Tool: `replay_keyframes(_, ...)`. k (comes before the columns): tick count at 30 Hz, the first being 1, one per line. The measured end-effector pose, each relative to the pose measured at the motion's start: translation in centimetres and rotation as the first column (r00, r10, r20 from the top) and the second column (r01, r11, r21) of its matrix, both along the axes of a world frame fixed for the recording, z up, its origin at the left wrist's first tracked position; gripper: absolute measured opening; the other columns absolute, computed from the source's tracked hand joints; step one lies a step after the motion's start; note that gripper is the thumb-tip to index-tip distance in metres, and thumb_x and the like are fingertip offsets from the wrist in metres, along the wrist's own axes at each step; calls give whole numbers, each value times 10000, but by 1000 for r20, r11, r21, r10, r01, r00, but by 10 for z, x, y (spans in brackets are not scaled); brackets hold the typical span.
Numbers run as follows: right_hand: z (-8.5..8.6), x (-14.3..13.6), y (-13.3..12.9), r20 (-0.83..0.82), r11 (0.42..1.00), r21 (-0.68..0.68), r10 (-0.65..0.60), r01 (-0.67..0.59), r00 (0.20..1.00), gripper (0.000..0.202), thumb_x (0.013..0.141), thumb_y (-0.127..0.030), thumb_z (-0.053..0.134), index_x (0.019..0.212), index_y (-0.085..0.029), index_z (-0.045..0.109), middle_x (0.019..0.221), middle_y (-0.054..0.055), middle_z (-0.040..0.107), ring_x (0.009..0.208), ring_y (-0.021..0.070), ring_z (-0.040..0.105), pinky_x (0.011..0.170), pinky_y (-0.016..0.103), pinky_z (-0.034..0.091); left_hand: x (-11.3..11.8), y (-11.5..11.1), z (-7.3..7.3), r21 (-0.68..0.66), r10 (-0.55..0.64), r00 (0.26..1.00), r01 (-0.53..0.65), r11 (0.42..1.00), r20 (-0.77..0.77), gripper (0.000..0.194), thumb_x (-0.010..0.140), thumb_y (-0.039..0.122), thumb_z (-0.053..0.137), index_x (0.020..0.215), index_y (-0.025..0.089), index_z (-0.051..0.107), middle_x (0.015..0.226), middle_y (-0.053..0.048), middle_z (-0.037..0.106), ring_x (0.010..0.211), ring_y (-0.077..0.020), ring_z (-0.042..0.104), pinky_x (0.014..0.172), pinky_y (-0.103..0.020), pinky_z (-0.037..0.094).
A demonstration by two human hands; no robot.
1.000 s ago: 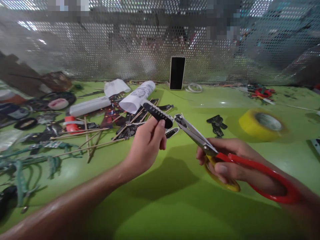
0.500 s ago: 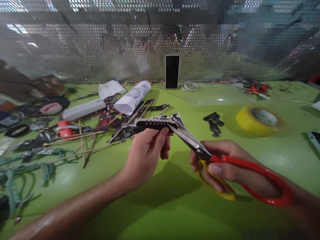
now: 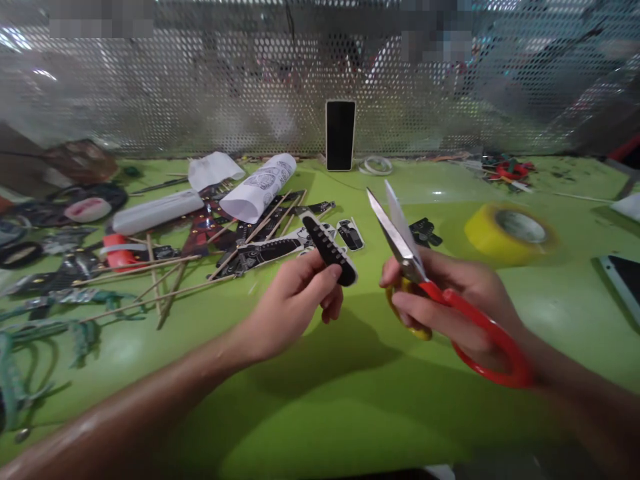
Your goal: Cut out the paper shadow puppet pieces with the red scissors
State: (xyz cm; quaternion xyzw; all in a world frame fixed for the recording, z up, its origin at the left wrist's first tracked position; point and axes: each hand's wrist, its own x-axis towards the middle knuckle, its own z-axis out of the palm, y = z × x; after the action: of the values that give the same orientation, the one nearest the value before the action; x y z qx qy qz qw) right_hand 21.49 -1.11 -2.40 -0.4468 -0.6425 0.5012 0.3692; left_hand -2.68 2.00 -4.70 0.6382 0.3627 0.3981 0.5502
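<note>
While the left hand [image 3: 293, 297] pinches a black cutout [image 3: 326, 247] between thumb and fingers, the right hand [image 3: 465, 287] grips scissors [image 3: 411, 265], blades parted, beside it. Beyond the left hand lies rolled paper [image 3: 263, 189]; beyond the right, tape [image 3: 487, 230] on the tabletop [image 3: 320, 427].

Hands, two: left hand [image 3: 295, 300] at seven, right hand [image 3: 467, 277] at four. Scissors [image 3: 411, 267], one pair, four. Black cut-out strip [image 3: 327, 248], one held, centre. Smartphones, two: upright smartphone [image 3: 340, 135], twelve; second smartphone [image 3: 625, 280], three. Yellow tape roll [image 3: 481, 230], one, three. Rolled printed sheet [image 3: 267, 181], one, ten. Thin sticks [image 3: 171, 295], nine: several, overlapping.
</note>
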Motion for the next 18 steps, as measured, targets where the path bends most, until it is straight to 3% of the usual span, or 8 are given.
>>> replay_keyframes(3, -3, -8, 0, -45, 997, -81, 3, -6, 999, 248, 952, -280, 833, 1137, -183, 698, 700, -33, 657, 575, 129, 630, 511, 215, 535, 0, -5, 1, -10, -148, 987, 148, 989, -58, 262, 1035, 270, 573, 784, 202, 603, 594, 1, 665, 532, -128, 602, 553, -256, 498)
replay_keyframes(8, -2, -15, -3, -134, 945, -312, 56, -96, 989, 282, 875, -279, 891, 1021, -173, 675, 668, -18, 672, 548, 130, 621, 472, 208, 516, 1, -11, 0, -25, -223, 969, 222, 975, -109, 266, 1043, 288, 556, 801, 201, 622, 601, 11, 628, 539, -118, 540, 540, -241, 438)
replay_keyframes(18, 5, -13, -6, -229, 927, -345, 71, -149, 971, 132, 919, -235, 821, 932, -201, 695, 591, -31, 658, 500, 135, 637, 473, 206, 514, 1, -15, 1, 6, -225, 958, 230, 973, -180, 313, 997, 293, 537, 698, 216, 585, 584, -6, 633, 519, -126, 526, 505, -241, 428)
